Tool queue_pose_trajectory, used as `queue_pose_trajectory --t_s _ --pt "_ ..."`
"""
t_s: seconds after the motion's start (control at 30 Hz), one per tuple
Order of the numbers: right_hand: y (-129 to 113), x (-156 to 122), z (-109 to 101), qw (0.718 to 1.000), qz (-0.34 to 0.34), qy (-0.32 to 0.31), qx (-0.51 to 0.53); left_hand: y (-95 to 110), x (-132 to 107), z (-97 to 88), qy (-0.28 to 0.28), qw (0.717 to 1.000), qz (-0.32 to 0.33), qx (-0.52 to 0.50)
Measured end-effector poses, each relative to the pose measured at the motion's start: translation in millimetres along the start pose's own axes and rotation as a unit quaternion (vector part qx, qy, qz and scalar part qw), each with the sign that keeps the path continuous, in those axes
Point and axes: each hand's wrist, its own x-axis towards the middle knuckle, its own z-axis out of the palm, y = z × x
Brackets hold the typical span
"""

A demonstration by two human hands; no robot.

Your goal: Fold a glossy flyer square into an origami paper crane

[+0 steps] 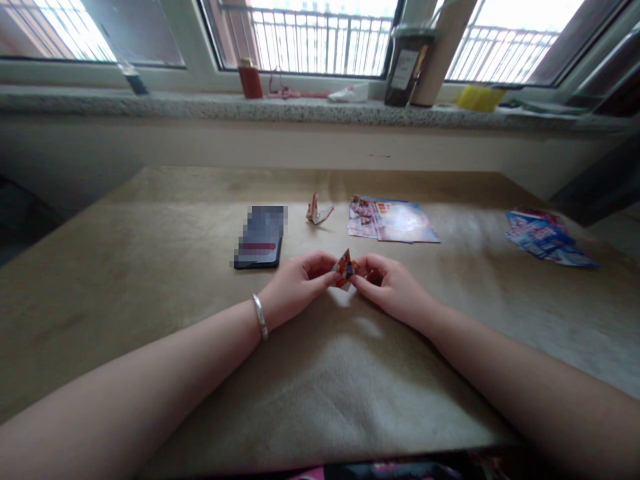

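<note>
Between both hands is a small folded piece of printed paper (345,268), orange, white and dark, with a pointed top. My left hand (311,275), a silver bangle on its wrist, pinches the paper's left side. From the other side, the thumb and fingers of my right hand (384,283) grip its right edge. The paper is held just above the table, and the fingers hide part of its folds. Beyond the hands stands another folded paper figure (319,211), white and red with upright points. A dark phone (261,239) lies to the left, its screen blurred out.
Printed leaflets (405,220) lie behind my right hand, with small crumpled bits on their left end. Blue and red packets (547,237) are at the far right of the table (125,280). A granite sill (200,107) holds a red container (249,79) and a dark cup (407,67).
</note>
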Motion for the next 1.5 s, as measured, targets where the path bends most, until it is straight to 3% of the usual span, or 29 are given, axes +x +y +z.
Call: queue_pose_trajectory --t_s 0.2,0.4,0.87,1.1,1.37,1.5 --pt "-1 0 -1 1.0 -0.011 -0.007 0.018 -2 1 -0.8 0.004 0.999 -0.01 -0.032" --pt "3 -1 -1 0.997 -0.03 -0.04 0.06 -4 0 -2.7 -0.026 0.998 -0.001 -0.055" --pt "5 1 -4 0.981 -0.011 -0.046 0.189 -1 -5 0.2 -0.038 0.997 0.006 0.063" --pt "0 0 -6 0.983 0.024 -0.06 0.175 3 -7 1.0 -0.061 0.99 0.023 0.127" --pt "-3 0 0 0.989 0.04 -0.021 0.142 3 -8 0.3 -0.031 0.978 0.083 0.187" --pt "-4 0 2 0.987 0.06 -0.004 0.148 3 -10 -1.6 -0.02 0.952 0.148 0.266"
